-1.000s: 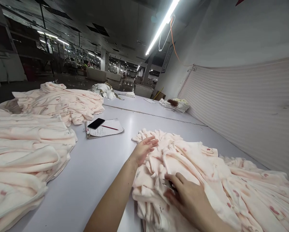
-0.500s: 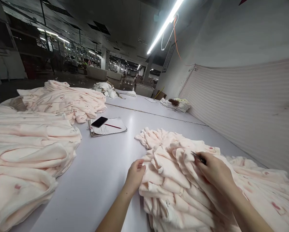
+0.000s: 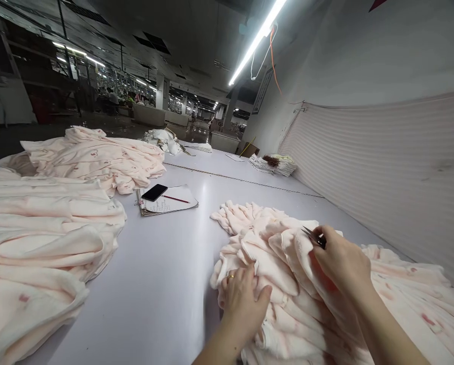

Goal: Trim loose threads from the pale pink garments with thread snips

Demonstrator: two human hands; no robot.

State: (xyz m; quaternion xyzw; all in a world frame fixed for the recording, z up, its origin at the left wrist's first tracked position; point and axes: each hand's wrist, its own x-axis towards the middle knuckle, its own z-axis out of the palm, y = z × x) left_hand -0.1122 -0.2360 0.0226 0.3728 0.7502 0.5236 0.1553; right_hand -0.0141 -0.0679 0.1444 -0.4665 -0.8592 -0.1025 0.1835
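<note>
Toward the near right corner of the table point(image 3: 166, 274), we have both hands on a heap of pale pink cloth point(image 3: 274, 258), with small reddish prints showing on its right part. Our left hand point(image 3: 244, 299) has just come from the heap's left side onto its top folds; it now lies palm down, thumb spread away from the fingers, and whether the bent fingertips pinch any cloth we cannot tell. Our right hand point(image 3: 343, 261) stays about where it was half a second ago, closed around small dark snips point(image 3: 315, 237), their points showing just above a raised fold. We judge that the left hand's shift steadies the near folds while the right keeps the blade at the ready; no thread or cut shows. Toward the left edge, two more piles, a front pile point(image 3: 40, 243) and a back pile point(image 3: 101, 159), lie undisturbed. Between them and our heap, well in from the edges, a phone point(image 3: 154, 192) and a red pencil point(image 3: 176, 198) rest on clipped papers point(image 3: 169, 207).
</note>
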